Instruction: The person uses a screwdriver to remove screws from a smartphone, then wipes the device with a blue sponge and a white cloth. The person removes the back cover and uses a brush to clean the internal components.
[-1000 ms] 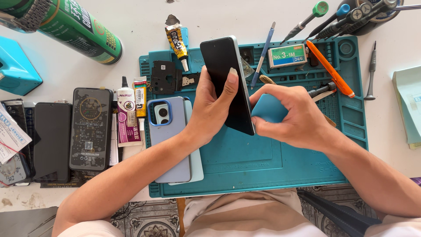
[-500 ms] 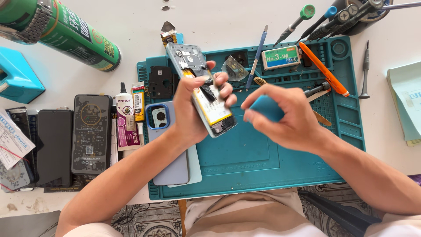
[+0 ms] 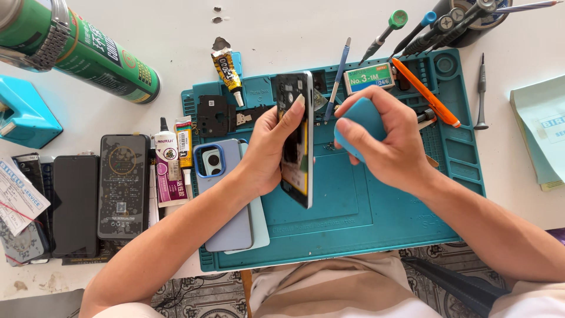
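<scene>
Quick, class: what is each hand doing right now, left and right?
Left hand: closed on an opened phone, held on edge.
Right hand: closed on a blue pad.

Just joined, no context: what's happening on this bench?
A person is working on an opened phone over a teal repair mat. The left hand holds the phone on edge, its insides partly showing. The right hand grips a small blue tool beside it, apart from the phone. Other phones, glue tubes and screwdrivers lie around.
</scene>
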